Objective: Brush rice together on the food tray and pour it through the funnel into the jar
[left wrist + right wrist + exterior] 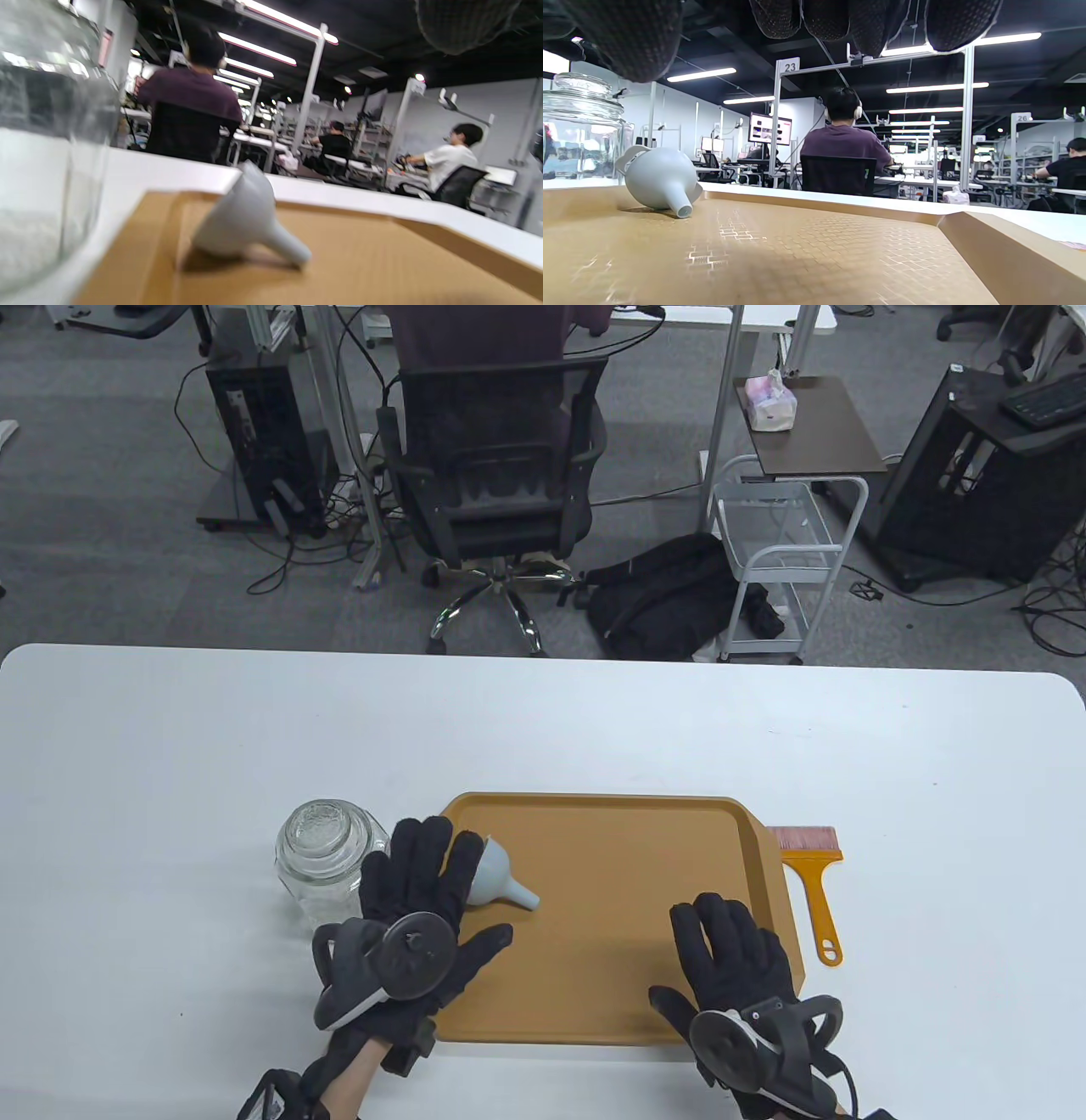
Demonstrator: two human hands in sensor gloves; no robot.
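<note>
Funnel [496, 875] lies on its side on tray [628, 984], just past left hand [416, 925] fingertips; long axis diagonal, spout pointing toward right hand [734, 976], wide mouth toward jar [327, 857]. Jar upright on counter [170, 780], lid on, just beyond left hand, beside tray's left edge. Brush [810, 882] on counter right of tray, beyond right hand, bristles away, handle toward person. Both hands spread flat, fingers straight, holding nothing.

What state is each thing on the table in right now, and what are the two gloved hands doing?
Jar: upright, lid on, left of the tray.
Funnel: lying on its side on the tray.
Tray: flat, no rice visible.
Brush: flat, right of the tray, untouched.
Left hand: open, holds nothing.
Right hand: open, over the tray.
</note>
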